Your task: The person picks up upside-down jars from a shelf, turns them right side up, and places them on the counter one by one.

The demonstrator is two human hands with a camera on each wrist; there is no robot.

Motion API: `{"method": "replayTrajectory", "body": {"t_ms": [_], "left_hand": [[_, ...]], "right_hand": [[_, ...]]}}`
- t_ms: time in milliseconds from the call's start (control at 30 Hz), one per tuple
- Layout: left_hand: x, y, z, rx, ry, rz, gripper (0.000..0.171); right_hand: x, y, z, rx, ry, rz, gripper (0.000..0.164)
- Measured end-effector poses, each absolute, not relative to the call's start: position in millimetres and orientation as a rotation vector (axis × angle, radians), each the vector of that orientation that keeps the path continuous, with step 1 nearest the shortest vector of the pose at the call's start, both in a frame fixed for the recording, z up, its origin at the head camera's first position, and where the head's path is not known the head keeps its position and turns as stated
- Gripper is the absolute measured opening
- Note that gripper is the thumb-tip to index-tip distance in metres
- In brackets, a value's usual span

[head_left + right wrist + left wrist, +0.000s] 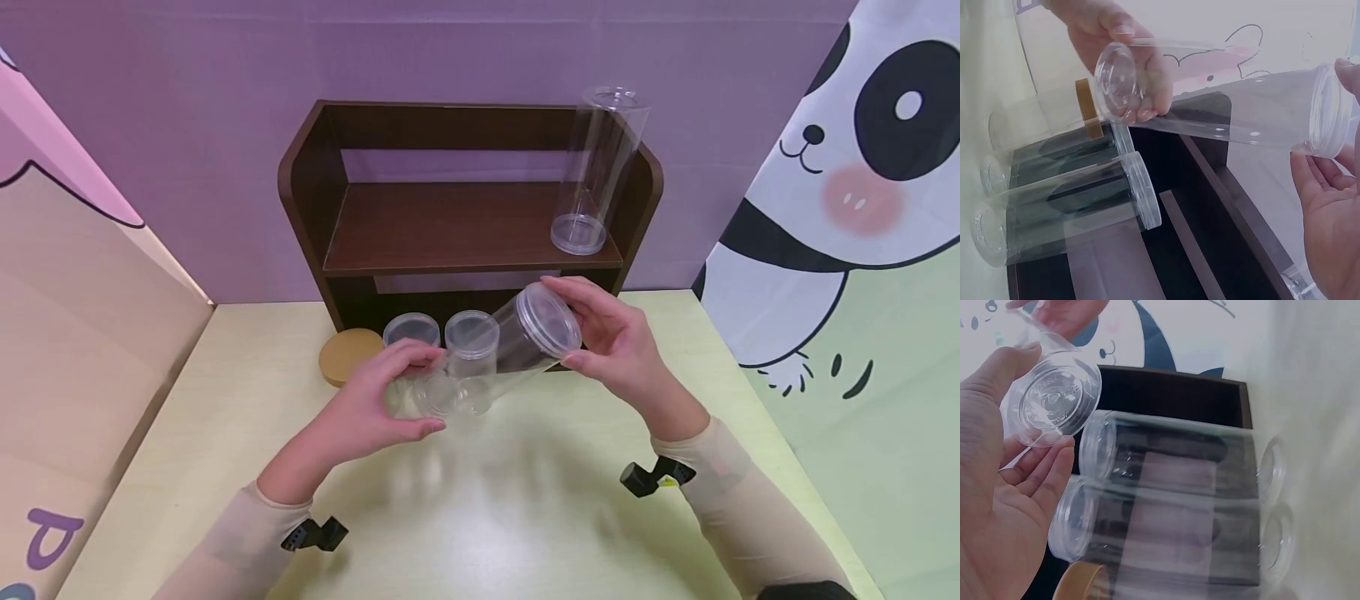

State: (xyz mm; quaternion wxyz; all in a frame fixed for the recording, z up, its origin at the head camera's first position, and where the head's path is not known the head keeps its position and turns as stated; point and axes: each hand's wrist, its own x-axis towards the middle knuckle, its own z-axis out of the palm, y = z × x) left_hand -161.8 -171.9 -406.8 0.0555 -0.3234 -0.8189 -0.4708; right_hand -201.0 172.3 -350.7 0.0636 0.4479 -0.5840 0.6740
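Note:
A clear plastic jar [550,321] with a clear lid is held tilted between both hands above the table. My left hand [371,400] holds its base [1054,400], thumb on one side and fingers on the other. At the lidded end, my right hand [615,342] grips the rim of the lid [1329,115] between thumb and fingers. Two more clear lidded jars stand upright just behind, one in the middle [472,333] and another [412,328] partly hidden by my left hand. Left of them is a jar with a tan lid [350,354], its body mostly hidden.
A dark brown two-tier shelf [450,225] stands at the back of the pale table [480,517], behind the jars. On its upper board, at the right end, a tall clear jar [596,175] stands upright. Printed cloth walls enclose the sides.

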Motion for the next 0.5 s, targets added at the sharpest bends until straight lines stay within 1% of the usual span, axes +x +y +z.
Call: {"method": "replayTrajectory", "body": {"t_ms": [267, 500], "left_hand": [[-160, -160, -420, -0.988, -2.527, -1.448, 0.073], [-161, -147, -429, -1.007, -2.557, -1.512, 0.071]], "right_hand": [[-200, 165, -346, 1.368, -1.799, 2.036, 0.069], [-197, 158, -344, 1.348, -1.896, 2.061, 0.070]]}}
